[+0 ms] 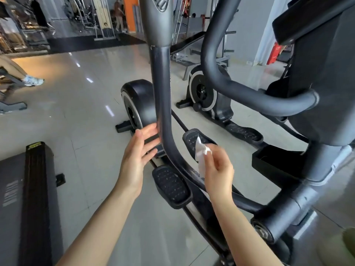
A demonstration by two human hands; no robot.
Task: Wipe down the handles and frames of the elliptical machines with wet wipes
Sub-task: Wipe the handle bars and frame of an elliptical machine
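A black elliptical machine fills the middle of the head view. Its long moving arm bar [163,96] runs down from a grey handle sleeve and curves right toward the pivot [272,223]. My left hand [138,156] is spread, fingers straight, its fingertips touching the left side of the bar. My right hand [217,166] pinches a white wet wipe [200,156] just right of the bar's curve; whether the wipe touches the bar I cannot tell. A fixed curved handle [255,98] loops at the right by the console column [322,93].
Two foot pedals [171,185] [199,139] lie below my hands. A second elliptical [207,95] stands behind. A treadmill edge [36,198] is at lower left. A person's leg and shoe [32,80] show at far left; another person [119,14] stands far back on the tiled floor.
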